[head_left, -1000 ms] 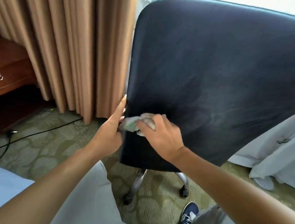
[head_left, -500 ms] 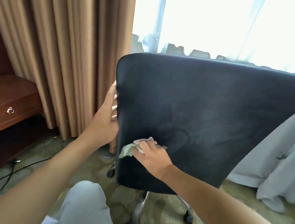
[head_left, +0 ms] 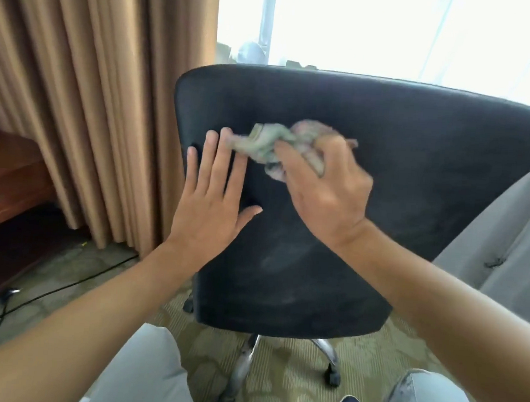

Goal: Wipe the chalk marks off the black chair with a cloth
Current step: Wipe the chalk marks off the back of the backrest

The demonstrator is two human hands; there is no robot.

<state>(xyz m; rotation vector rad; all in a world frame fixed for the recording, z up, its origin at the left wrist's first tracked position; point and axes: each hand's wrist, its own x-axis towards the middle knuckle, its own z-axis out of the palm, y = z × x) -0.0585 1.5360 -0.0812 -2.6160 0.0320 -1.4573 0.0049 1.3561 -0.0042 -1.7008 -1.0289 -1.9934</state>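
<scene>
Soft crumpled cloth [head_left: 277,148] bunches in my right hand [head_left: 325,186]'s grip; flat left hand [head_left: 212,203] steadies the castored black chair [head_left: 418,168].

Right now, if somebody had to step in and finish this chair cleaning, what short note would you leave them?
Left hand: open, fingers straight, flat against the black chair back near its left edge.
Right hand: fingers curled round the crumpled cloth, pressing it on the upper left of the backrest.
Done: the upper backrest shows no clear marks.
Left: faint pale smudges show lower down on the backrest; wipe those next. The picture is blurred, so check the whole back.
</scene>
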